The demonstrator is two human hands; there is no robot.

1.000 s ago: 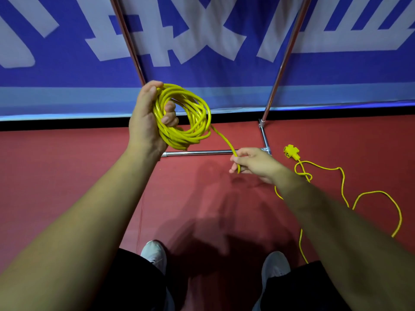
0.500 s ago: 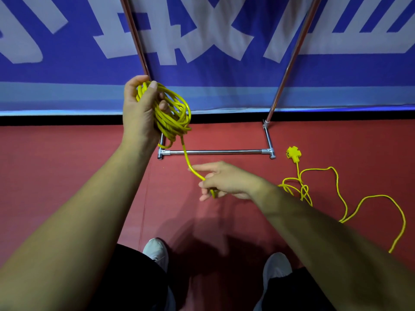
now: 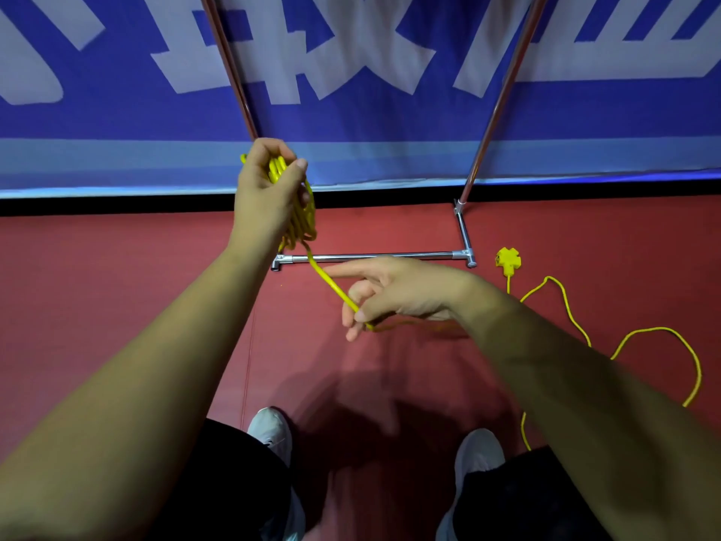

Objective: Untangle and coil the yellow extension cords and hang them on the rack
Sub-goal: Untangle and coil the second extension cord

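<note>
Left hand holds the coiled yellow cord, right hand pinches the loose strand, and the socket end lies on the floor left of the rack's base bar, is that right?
Not quite. The head view shows the socket end on the floor to the right of the rack's base bar, not left. The left hand holds the coiled cord, and the right hand pinches the loose strand.

I see a dull red floor [image 3: 117, 287] running back to a black strip [image 3: 117, 205] at the wall's foot; above it hangs a blue banner [image 3: 370, 123] with big pale lettering.
</note>
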